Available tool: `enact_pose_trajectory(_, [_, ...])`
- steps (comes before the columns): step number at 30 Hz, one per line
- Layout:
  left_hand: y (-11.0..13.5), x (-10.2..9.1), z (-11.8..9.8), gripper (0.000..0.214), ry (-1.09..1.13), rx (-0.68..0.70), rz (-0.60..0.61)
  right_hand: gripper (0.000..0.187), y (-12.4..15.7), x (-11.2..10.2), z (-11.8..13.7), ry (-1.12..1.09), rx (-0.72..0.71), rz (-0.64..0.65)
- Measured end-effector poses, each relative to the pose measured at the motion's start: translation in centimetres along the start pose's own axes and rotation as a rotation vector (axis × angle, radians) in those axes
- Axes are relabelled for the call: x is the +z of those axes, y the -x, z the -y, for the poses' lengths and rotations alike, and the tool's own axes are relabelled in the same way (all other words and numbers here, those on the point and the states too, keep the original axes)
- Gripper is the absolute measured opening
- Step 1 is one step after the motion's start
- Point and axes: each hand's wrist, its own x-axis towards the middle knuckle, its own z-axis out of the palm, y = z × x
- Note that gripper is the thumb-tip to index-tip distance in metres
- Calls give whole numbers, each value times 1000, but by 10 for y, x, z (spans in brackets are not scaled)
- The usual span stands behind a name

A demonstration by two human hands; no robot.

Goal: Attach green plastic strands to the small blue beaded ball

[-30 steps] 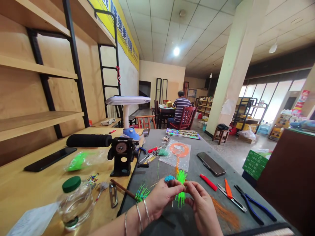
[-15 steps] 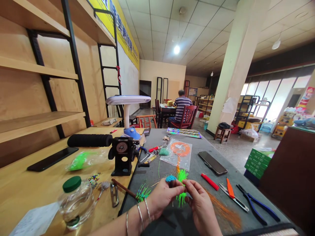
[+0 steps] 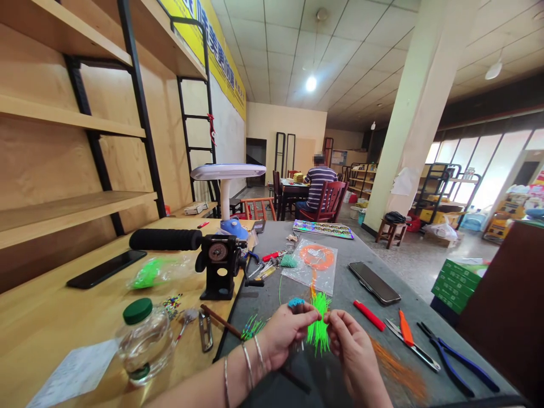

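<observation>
A bundle of bright green strands [image 3: 321, 334] hangs between my two hands, its ends fanning out above and below. My left hand [image 3: 283, 328], with silver bangles on the wrist, pinches it from the left. My right hand [image 3: 351, 345] is closed, thumb against fingers, at the bundle's right edge; a fine thread between the hands cannot be made out. A textured blue piece [image 3: 296, 302] sits at my left index finger. Behind the bundle, orange strands [image 3: 313, 277] run toward a clear plastic bag [image 3: 293, 273] with an orange coil [image 3: 325, 258].
To the right lie a red tube [image 3: 369, 315], thread snips [image 3: 419, 348], an orange-handled tool [image 3: 406, 328], blue-handled pliers [image 3: 461, 362], loose orange fibres [image 3: 399, 362] and a phone [image 3: 374, 282]. On the left stand a black crank device [image 3: 219, 266], a jar [image 3: 144, 351] and a lamp [image 3: 227, 173].
The view has shifted slightly, so the table things sit farther right. My hands have drawn a little apart, showing more of the green bundle between them.
</observation>
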Motion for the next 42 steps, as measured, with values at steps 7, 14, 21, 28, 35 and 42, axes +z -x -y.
enact_pose_trajectory(7, [-10,-16,-8,19,157,-161,79,48,5,10,-8,50,81,180])
enact_pose_trajectory(14, [-15,-23,-6,15,147,-236,110,50,-3,18,-13,63,101,232])
enact_pose_trajectory(21, [-18,-29,-2,20,221,-253,158,50,-4,24,-10,45,128,258])
enact_pose_trajectory(28, [-23,-35,0,16,280,-259,200,52,-4,26,-9,22,135,256])
enact_pose_trajectory(35, [-25,-36,2,17,275,-260,224,52,-5,26,-9,31,119,267])
enact_pose_trajectory(42, [-26,-37,3,17,265,-270,234,53,-8,25,-13,49,115,277])
